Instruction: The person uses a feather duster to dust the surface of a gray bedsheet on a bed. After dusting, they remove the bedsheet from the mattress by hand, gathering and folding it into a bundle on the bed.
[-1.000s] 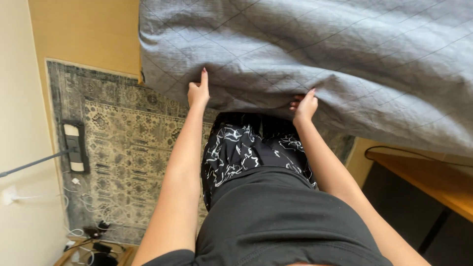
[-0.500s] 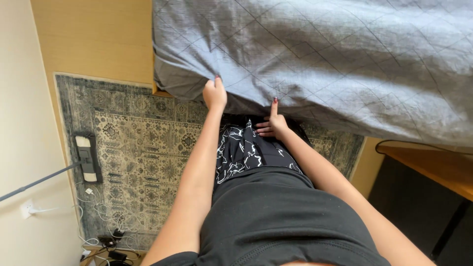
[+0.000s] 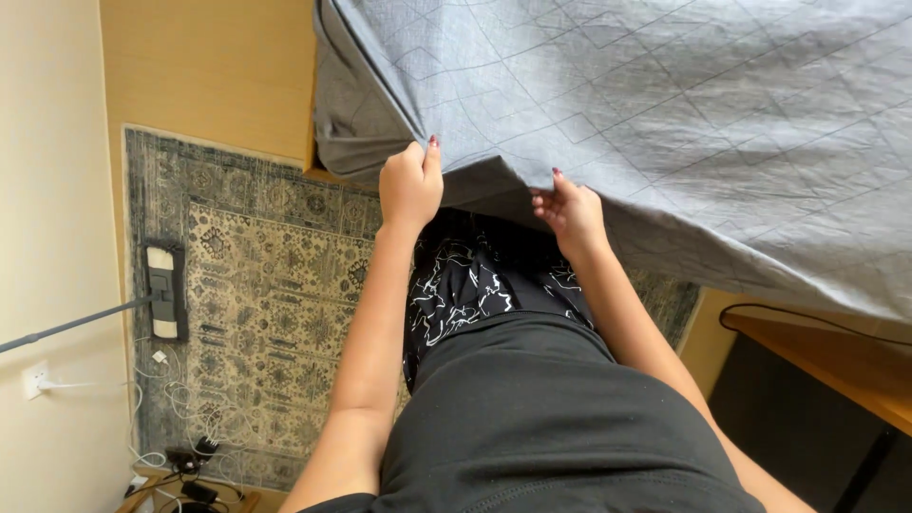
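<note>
- Your gray quilt ran off the top and right edges, so you couldn't see how far it went.
- It covered whatever it lay on, plus your right hand's fingertips, tucked under the fold.
- The flat mop had its handle cut off at the left edge.
- The cables and chargers on the patterned rug were too small and tangled to sort out.
- The wooden desk was only a corner, cropped at right.
</note>
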